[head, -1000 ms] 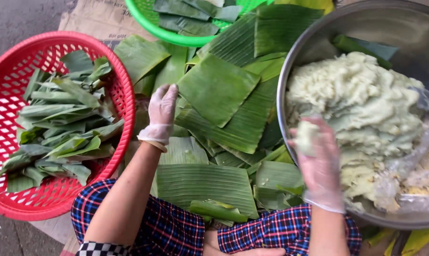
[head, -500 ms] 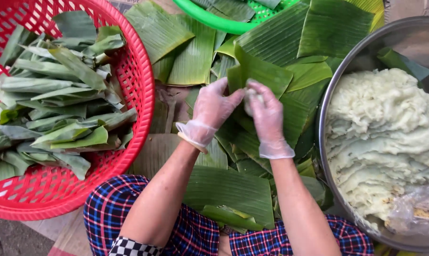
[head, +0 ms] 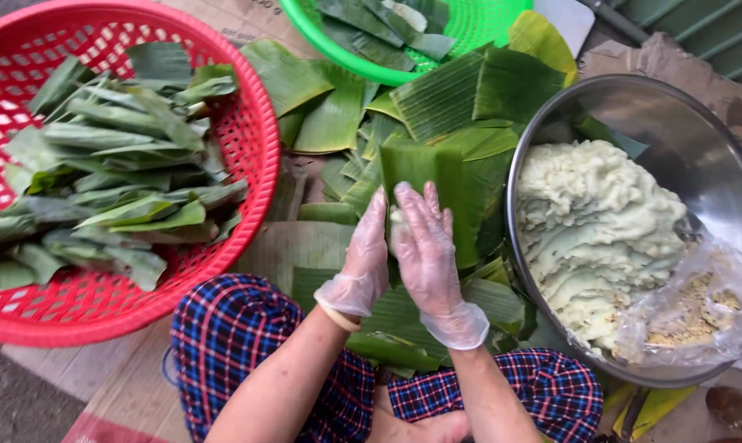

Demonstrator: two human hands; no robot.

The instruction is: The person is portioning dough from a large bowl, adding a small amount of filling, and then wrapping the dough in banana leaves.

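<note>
Left hand (head: 361, 267): gloved, flat and upright, your palm pressed toward the other hand with the dough between them.
Right hand (head: 424, 246): gloved, fingers straight and together, closing on the same lump from the other side.
Dough lump (head: 398, 223): pale, squeezed between your palms, just above the banana leaf (head: 437, 184) spread in front of you; only a sliver shows.
Risk – sticking: soft dough may cling to the thin gloves and tear away unevenly when you part your hands.
Risk – dropping: pressed upright like this, the lump could slip down onto the leaf pile or your lap.
Risk – bowl: the steel bowl (head: 699, 148) of dough sits near your right elbow – a wide swing might knock its rim or the plastic bag (head: 691, 308) of crumbly filling.
Hidden: the lump's size and shape – your hands cover it.
Cut off: the red basket (head: 252, 156) of wrapped parcels and the green basket (head: 363, 70) run past the frame.
Hard to tell: what lies under the stacked leaves.
</note>
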